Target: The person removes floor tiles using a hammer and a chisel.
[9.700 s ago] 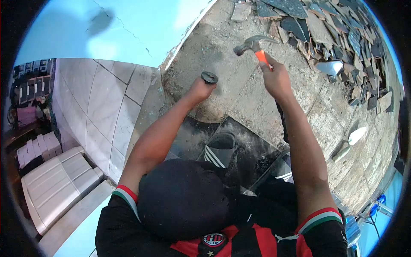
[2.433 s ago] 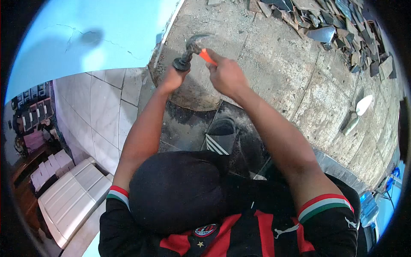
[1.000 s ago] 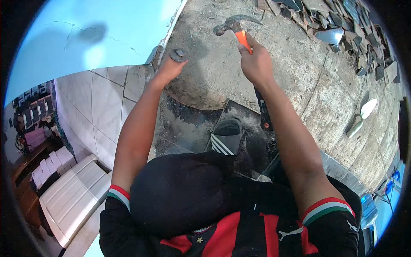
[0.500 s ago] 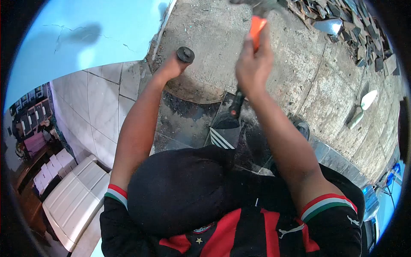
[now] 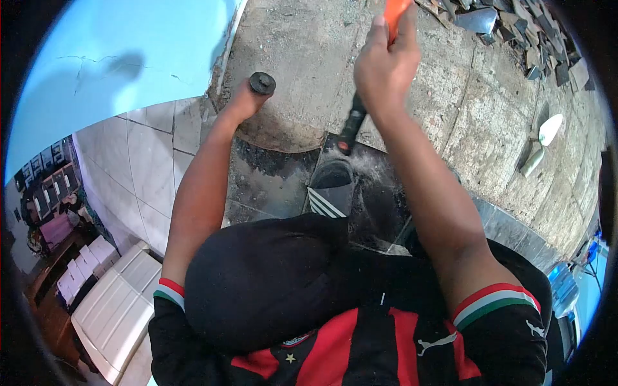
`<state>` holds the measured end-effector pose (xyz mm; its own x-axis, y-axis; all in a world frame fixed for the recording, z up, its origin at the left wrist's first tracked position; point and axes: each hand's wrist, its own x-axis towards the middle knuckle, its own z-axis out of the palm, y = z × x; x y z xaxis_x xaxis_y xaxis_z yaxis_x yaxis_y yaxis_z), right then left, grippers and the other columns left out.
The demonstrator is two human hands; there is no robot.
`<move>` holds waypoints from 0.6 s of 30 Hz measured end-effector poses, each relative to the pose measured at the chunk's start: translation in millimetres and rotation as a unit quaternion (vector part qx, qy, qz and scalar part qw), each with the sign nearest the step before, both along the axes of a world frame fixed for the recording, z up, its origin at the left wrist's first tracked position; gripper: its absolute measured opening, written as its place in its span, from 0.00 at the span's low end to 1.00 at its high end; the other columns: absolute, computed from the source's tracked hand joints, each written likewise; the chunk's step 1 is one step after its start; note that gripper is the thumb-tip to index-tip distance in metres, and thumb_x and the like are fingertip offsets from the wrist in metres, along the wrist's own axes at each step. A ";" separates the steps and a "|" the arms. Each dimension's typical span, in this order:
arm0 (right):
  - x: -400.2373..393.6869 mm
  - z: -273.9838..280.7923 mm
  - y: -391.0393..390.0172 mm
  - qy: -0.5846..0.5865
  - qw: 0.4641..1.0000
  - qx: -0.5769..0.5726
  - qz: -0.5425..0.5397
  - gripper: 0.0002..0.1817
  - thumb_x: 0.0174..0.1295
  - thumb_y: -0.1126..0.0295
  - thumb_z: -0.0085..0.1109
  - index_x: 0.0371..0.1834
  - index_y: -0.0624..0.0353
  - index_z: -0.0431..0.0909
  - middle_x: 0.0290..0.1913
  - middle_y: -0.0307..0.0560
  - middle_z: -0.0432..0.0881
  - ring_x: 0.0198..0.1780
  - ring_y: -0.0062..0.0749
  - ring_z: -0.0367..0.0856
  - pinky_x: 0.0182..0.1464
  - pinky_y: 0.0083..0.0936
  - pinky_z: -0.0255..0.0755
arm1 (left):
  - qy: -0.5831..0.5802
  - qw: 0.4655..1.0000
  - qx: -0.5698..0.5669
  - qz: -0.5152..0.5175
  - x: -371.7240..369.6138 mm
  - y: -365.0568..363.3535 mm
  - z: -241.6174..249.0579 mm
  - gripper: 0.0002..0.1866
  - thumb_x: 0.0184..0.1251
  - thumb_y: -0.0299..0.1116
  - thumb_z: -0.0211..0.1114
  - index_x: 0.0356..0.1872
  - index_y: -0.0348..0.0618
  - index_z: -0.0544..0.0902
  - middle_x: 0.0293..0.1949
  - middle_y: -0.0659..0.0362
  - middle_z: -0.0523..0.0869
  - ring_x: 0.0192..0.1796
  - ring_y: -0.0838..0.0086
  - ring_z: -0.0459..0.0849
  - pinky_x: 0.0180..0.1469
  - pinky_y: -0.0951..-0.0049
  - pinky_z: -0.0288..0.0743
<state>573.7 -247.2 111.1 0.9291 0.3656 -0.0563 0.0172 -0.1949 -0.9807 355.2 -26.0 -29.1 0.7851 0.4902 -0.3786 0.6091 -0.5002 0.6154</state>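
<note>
My left hand is closed around an upright chisel. Only its round black top shows above the fist; the lower part is hidden. It stands near the wall corner, above the rough floor where dark tiles end. My right hand grips a hammer by its orange and black handle. The butt of the handle points back toward my foot, and the hammer head lies beyond the top edge of the view. Below the handle, my foot in a dark sandal with white stripes rests on the dark tiles.
Broken tile pieces are heaped at the upper right, with a metal trowel blade beside them. Another trowel lies on the bare floor to the right. A blue wall and pale tiles are on the left.
My right hand has raised the hammer up and away, taking its head out of view. My left hand still holds the chisel, while the whole view has shifted slightly.
</note>
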 end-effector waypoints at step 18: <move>-11.5 -117.5 -15.4 0.063 0.973 -0.167 0.150 0.23 0.71 0.69 0.54 0.67 0.67 0.70 0.30 0.46 0.80 0.26 0.30 0.78 0.29 0.30 0.74 | 0.119 0.969 0.105 0.187 11.5 -90.4 26.5 0.14 0.58 0.33 0.71 0.44 0.41 0.84 0.46 0.42 0.87 0.53 0.43 0.84 0.54 0.48 0.78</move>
<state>562.2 -262.6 -6.3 0.7614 0.5609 -0.3250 0.0055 -0.5069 -0.8620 366.6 -116.4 -2.5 0.4408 0.8096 -0.3876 0.8841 -0.3169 0.3433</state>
